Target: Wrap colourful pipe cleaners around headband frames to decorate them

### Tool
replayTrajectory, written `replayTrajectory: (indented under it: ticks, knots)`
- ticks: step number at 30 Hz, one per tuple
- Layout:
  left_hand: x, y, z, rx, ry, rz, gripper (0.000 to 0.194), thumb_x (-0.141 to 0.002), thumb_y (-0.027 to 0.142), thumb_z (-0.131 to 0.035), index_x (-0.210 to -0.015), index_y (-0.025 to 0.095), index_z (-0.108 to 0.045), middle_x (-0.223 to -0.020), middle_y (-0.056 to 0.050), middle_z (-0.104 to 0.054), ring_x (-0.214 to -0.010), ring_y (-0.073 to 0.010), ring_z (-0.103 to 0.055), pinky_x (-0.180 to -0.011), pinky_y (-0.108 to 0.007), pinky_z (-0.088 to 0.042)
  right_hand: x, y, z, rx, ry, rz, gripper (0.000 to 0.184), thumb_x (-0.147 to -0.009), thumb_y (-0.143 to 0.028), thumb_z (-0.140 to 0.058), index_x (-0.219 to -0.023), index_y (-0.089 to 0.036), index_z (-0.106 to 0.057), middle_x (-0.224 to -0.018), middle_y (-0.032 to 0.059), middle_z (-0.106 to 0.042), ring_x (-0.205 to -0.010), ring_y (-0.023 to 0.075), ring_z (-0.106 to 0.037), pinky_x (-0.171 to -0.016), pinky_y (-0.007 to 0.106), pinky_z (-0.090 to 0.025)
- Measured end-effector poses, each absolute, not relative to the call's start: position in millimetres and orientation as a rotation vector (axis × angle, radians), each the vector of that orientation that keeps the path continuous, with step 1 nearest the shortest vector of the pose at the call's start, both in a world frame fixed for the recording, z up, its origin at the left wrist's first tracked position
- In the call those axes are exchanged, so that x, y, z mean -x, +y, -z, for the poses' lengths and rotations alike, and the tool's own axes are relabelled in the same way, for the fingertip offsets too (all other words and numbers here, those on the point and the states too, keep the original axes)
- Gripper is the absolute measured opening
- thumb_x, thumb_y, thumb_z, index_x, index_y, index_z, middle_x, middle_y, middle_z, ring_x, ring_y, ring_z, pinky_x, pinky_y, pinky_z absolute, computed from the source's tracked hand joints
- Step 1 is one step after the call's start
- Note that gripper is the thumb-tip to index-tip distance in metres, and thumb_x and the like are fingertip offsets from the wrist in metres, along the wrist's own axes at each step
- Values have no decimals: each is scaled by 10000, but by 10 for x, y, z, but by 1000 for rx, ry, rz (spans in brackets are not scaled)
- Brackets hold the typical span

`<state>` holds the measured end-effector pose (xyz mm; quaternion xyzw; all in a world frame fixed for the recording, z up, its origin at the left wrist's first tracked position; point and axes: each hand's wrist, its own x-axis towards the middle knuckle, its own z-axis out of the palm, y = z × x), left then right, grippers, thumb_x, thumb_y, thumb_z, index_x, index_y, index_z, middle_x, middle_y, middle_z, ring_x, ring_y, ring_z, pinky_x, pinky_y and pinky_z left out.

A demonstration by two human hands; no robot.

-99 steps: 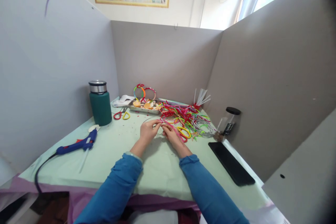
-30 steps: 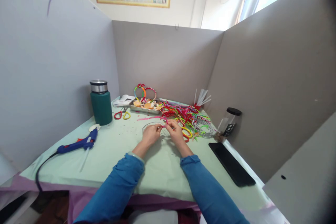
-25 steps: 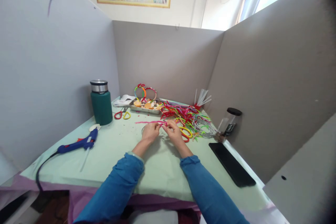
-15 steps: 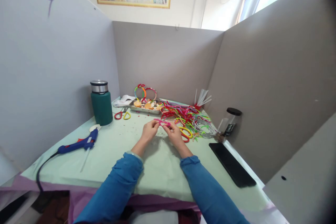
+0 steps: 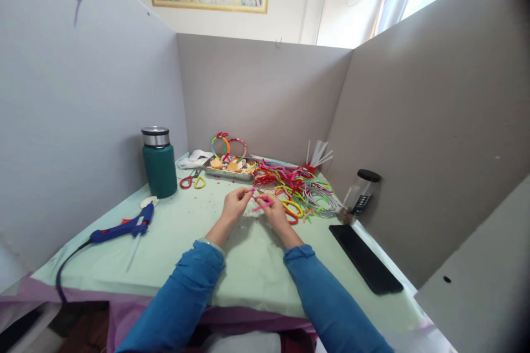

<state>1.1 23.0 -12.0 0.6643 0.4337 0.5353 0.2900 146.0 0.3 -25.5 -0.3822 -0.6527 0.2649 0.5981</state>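
Observation:
A bright pink pipe cleaner point(image 5: 261, 207) is pinched between my two hands above the middle of the table. My left hand point(image 5: 236, 204) has its fingertips closed on one part of it. Thumb and fingers of my right hand point(image 5: 271, 208) grip another part, and a loose pink end sticks out leftward below them. Just right of my right hand lie scissors with yellow and red handles point(image 5: 293, 208). Behind the hands spreads a tangled heap of coloured pipe cleaners point(image 5: 285, 176), mostly red, with grey and green ones at the right.
At left stand a green flask point(image 5: 159, 168) and a blue glue gun point(image 5: 120, 230) with a cord. Another pair of scissors point(image 5: 192, 181) lies by a metal tray point(image 5: 229, 175) of small pieces. A black phone-like slab point(image 5: 364, 258) and a black-lidded jar point(image 5: 366, 190) are at right.
The pink pipe cleaner was stretched level between both hands; now one end hangs lower, angled down-left from my right fingers. My hands have barely moved.

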Motion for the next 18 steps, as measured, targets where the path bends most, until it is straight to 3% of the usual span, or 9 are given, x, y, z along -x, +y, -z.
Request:
replayTrajectory:
  ticks: [6,12,18]
  knots:
    - [-12,251,140,-1799,1154,-1447,305,-753,431,-552,-766,145,-656,-589,5,-575,-534,-102,-466,-513,-207,-335,-1454,8,273,900,-1413,-708,192,-777,-349,-555,-836,-185,-635,-735,26,-647,-670,161,-573,-599,262,-419]
    - [-21,217,120,-1794,1230,-1474,281,-748,423,-560,-792,153,-626,-452,68,-398,-429,-77,-331,-437,-203,-229,-1453,37,297,899,-1375,-753,190,-775,-363,-562,-797,-185,-621,-666,10,-627,-577,136,-515,-550,254,-388]
    - [-17,188,96,-1807,1242,-1484,285,-751,435,-549,-764,161,-623,-466,63,-410,-442,-77,-338,-448,-206,-238,-1450,-13,231,865,-1317,-783,261,-781,-439,-553,-755,-187,-612,-660,1,-606,-531,110,-462,-499,240,-360]
